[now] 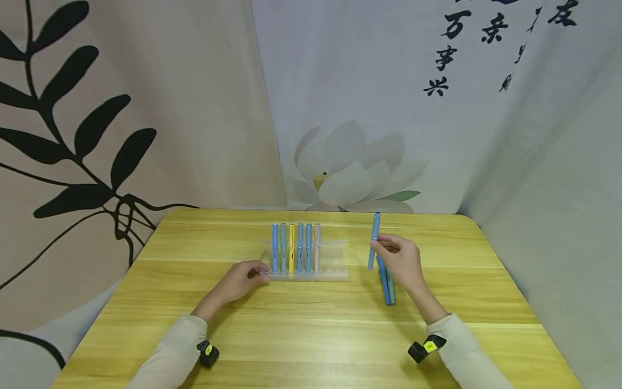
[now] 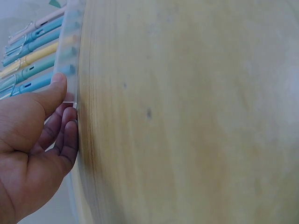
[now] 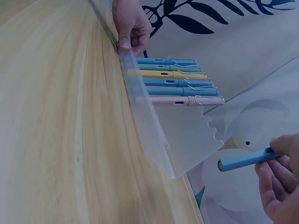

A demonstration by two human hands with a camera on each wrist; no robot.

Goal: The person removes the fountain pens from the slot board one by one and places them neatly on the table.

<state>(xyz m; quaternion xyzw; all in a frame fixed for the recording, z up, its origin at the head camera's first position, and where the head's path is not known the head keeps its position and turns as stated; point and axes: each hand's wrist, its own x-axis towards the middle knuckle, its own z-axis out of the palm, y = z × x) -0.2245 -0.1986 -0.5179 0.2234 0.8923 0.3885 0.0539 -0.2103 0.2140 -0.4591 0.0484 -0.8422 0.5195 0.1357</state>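
Note:
A clear pen rack (image 1: 335, 262) stands on the table with several capped fountain pens upright in its left slots: blue, green, yellow (image 1: 291, 246), two blue, and pale pink (image 1: 317, 248) rightmost. My left hand (image 1: 243, 281) pinches the rack's left end, thumb (image 2: 58, 84) on its front edge and fingers curled beneath. Right of the rack, my right hand (image 1: 400, 259) holds a blue fountain pen (image 1: 376, 227) nearly upright between thumb and fingers; its lower end points toward the rack in the right wrist view. A blue pen (image 1: 386, 286) and a green pen (image 1: 391, 292) lie below that hand.
The wooden table (image 1: 311, 340) ends at a back edge just behind the rack, against a printed curtain (image 1: 359, 81). Another curtain (image 1: 549, 178) hangs along the right side. Notches without pens show at the rack's right end.

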